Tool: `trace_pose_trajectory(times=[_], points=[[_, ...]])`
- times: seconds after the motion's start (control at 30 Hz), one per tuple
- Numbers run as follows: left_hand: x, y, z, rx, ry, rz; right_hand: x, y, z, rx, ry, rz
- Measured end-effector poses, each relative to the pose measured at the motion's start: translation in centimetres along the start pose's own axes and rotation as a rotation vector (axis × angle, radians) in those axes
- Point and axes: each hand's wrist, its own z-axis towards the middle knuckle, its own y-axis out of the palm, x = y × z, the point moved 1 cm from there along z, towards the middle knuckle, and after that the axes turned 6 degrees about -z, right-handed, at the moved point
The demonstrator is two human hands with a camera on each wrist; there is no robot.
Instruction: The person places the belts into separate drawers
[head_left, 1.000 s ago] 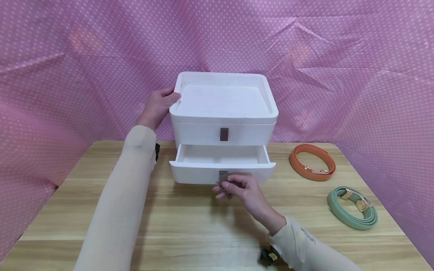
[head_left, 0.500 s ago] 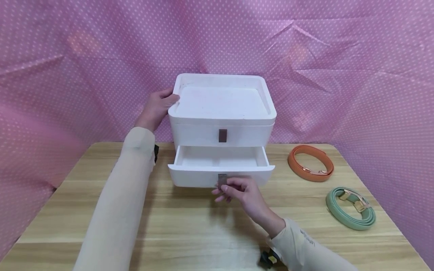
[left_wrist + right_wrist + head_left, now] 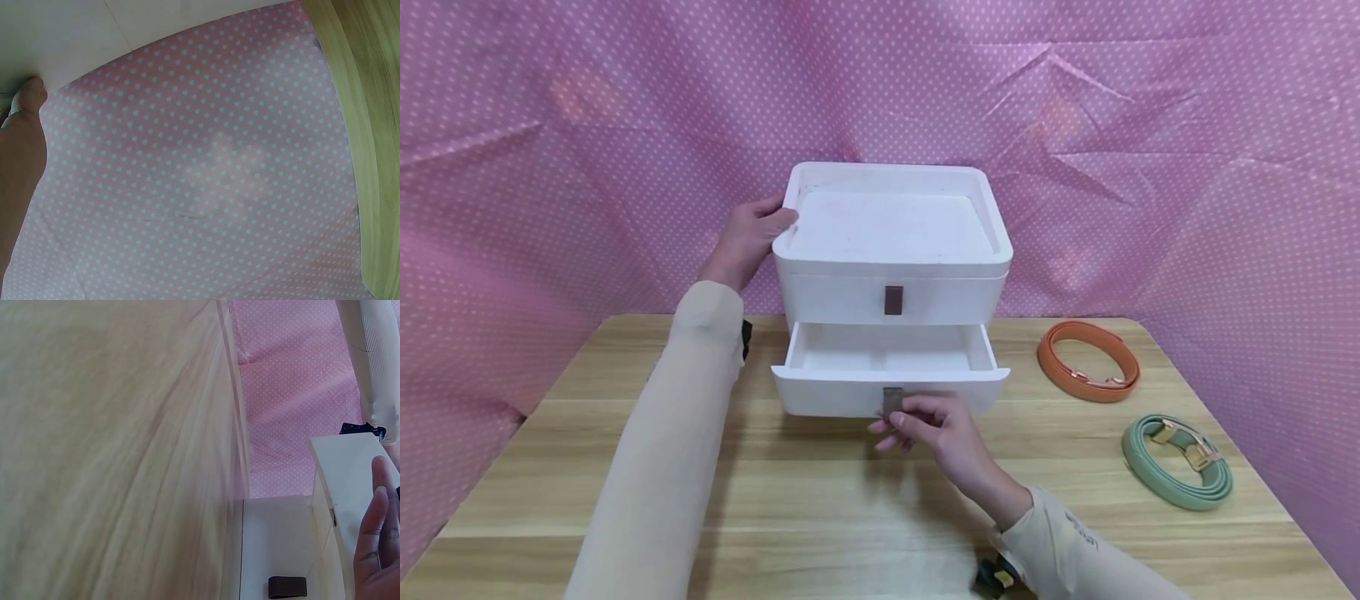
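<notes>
A white two-drawer storage box [image 3: 895, 225] stands at the back of the table, its top a shallow tray. At the box's upper left rim, my left hand [image 3: 748, 237] grips the edge, thumb on top and the other fingers mostly hidden. The lower drawer [image 3: 835, 393] is pulled out, and its inside holds nothing visible. My right hand [image 3: 951, 433] pinches the dark pull tab [image 3: 892, 400] on that drawer's front between thumb and forefinger. Above it, the upper drawer [image 3: 835, 296] is closed. In the right wrist view, fingers [image 3: 372, 528] show beside the drawer.
To the right of the box lies a coiled orange belt [image 3: 1052, 367]. Nearer the front is a coiled green belt [image 3: 1150, 475] with a gold buckle. Both rest on the wooden table [image 3: 820, 517]. A pink dotted cloth [image 3: 895, 83] hangs behind and at the sides.
The lower drawer has slid slightly further out toward me, with my right hand on its tab. In the last half second almost nothing moves. My left hand stays on the box.
</notes>
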Motion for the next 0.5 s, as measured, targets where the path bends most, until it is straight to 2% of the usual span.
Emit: trace_pose_trajectory(times=[0.5], points=[[0.10,0.07,-0.01,0.009,0.004,-0.013,-0.11,0.18,-0.31,-0.004,-0.017,0.005]])
